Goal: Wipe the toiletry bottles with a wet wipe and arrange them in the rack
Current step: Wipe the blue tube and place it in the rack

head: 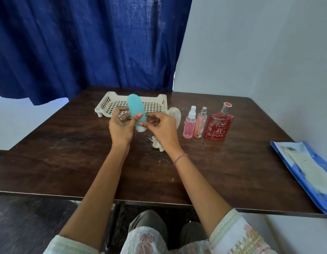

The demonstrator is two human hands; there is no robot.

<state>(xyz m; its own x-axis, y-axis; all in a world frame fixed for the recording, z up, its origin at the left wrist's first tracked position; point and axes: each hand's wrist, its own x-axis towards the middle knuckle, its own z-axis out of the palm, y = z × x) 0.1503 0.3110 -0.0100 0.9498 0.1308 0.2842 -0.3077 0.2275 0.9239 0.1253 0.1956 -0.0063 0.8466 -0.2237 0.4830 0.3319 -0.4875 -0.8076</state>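
Right now your left hand grips the teal bottle, thumb laid across its front and fingers curled behind it. The bottle is held above the table, tilted slightly, with its rounded end up and its white cap down, directly in front of the rack. Your right hand sits just beside it with its fingers curled. One fingertip touches the bottle's lower part, but I cannot tell whether that hand actually grips it.

A crumpled wet wipe lies on the table under your right wrist. The cream rack stands near the far edge, its slotted floor showing on both sides of the bottle. A pale oval thing is partly hidden behind your right hand — what it is stays unclear.

To the right, three bottles stand upright in a close row — a pink spray bottle, a peach spray bottle and a red perfume bottle. A blue packet lies at the table's right edge, well apart from them.
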